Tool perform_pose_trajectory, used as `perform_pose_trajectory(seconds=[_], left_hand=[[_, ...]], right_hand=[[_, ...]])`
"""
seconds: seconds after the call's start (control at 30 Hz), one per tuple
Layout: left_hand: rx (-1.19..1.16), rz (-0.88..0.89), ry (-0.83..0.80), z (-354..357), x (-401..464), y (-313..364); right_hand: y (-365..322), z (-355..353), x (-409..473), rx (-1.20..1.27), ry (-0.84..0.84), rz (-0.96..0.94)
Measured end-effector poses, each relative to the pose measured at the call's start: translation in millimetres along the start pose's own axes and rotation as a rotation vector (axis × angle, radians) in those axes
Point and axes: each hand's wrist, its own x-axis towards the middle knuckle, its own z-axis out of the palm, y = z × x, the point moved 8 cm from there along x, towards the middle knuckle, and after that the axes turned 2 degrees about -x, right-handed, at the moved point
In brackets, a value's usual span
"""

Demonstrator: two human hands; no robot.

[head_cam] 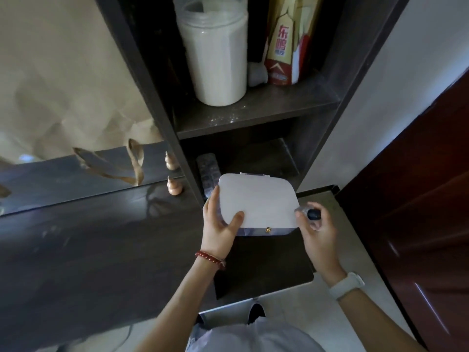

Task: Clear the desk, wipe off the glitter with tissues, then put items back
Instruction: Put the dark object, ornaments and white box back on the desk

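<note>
Box [258,199], white lid up, clear lower body with a small gold clasp on the near side, held at the mouth of the lower shelf bay at the right end of the worktop [88,237]. Left hand [220,224] curled round the box's left near corner, thumb on the lid, fingers along the left side; red bead bracelet [210,260] on that wrist. Right hand [317,224] at the box's right near corner, fingers curled round a small clear bottle [308,213] with a dark cap, fingertips touching the box edge; white watch [346,284] on that wrist. Blister pack [206,171] lying inside the lower bay, just behind and left of the box, partly hidden by it. Upper shelf [253,110] dusted with pale specks, carrying a tall white jar [215,54] at its left, a red and gold carton [286,44] with printed characters at its right, and a small white object between them, too dim to tell. Small wooden gourd [173,186] upright at the back of the worktop, against the shelf's left post, its reflection in a mirror [63,174] leaning along the back edge. Brown paper bag [63,72] with handles seen above the mirror. Dark red door [418,224] at far right, pale floor below.
</note>
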Motion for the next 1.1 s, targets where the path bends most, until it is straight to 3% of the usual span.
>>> perform_pose_trajectory(seconds=[0.1, 0.3, 0.5, 0.8, 1.1], left_hand=[[-0.105, -0.112, 0.058, -33.2, -19.0, -25.4], [-0.335, -0.294, 0.337, -133.9, -57.1, -92.7], [-0.461, -0.306, 0.530, -260.0, -79.7, -123.5], [-0.353, -0.360, 0.600, -436.8, -65.0, -167.7], [-0.050, -0.383, 0.524, -500.3, -52.0, -190.7]], right_hand=[[10.8, 18.3, -18.2, 0.002, -0.101, 0.058], [8.1, 107.0, -61.8, -0.130, -0.455, 0.015], [-21.9, 244.5, -100.1, -0.195, -0.593, -0.045], [-58.6, 410.8, -160.3, -0.191, -0.597, -0.015], [-71.1, 471.5, -191.1, -0.249, -0.661, -0.034]])
